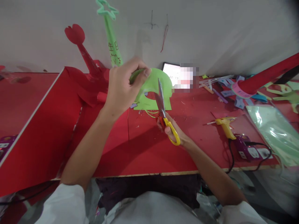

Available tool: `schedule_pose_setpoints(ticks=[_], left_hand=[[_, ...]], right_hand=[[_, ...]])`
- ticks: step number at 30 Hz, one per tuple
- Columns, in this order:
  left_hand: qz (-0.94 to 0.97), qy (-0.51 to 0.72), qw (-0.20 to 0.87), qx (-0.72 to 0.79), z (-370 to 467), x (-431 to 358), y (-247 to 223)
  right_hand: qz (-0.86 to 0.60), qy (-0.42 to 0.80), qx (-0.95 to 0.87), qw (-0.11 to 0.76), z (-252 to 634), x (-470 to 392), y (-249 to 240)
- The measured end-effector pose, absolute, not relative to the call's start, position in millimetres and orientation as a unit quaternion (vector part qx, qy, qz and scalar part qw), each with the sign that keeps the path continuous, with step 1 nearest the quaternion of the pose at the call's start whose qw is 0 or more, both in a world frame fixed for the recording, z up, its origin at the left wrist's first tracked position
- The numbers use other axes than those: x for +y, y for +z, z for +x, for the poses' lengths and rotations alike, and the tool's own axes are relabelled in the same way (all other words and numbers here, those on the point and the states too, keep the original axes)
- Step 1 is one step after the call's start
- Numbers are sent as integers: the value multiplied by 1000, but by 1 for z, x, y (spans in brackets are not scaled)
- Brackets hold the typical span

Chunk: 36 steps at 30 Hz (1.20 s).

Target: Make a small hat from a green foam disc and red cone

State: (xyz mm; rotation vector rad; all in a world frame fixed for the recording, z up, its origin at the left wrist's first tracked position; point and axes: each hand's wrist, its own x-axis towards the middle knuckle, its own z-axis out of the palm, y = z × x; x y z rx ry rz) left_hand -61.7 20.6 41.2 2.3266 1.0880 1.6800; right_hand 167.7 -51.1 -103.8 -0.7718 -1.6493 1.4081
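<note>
My left hand [125, 85] is closed on a bright green sheet [164, 76], pinching its upper left edge between thumb and fingers. The sheet has a rounded outline and an opening low in its middle. In my right hand [171, 126] are scissors [161, 99] with yellow and red handles, my fingers round the handles. Their blades point up and lie in front of the sheet; whether they touch it I cannot tell. Thin green offcuts [149, 113] lie on the red tabletop [149, 149] just below.
A red board [37, 133] stands at the left. Behind are a red heart-topped stand [87, 59], a green star-topped cone [111, 37] and a lit tablet [174, 74]. To the right lie a yellow glue gun [225, 124], a purple power strip [245, 147] and clear plastic sleeves [273, 130].
</note>
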Motion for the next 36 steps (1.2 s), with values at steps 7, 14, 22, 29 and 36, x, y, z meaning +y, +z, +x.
schedule_pose_setpoints(ticks=[7, 14, 22, 29, 36], left_hand=[[766, 539, 23, 349, -64, 21, 42], [769, 555, 7, 318, -67, 25, 41], [766, 554, 24, 326, -66, 20, 44], [765, 566, 28, 306, -69, 24, 44], [774, 548, 33, 314, -70, 21, 48]], right_hand=[[-303, 573, -645, 405, 170, -51, -97], [-317, 569, -637, 412, 169, -51, -95], [-338, 550, -652, 398, 172, -50, -90], [-361, 516, -679, 378, 174, -50, -80], [-368, 494, -700, 361, 175, -48, -76]])
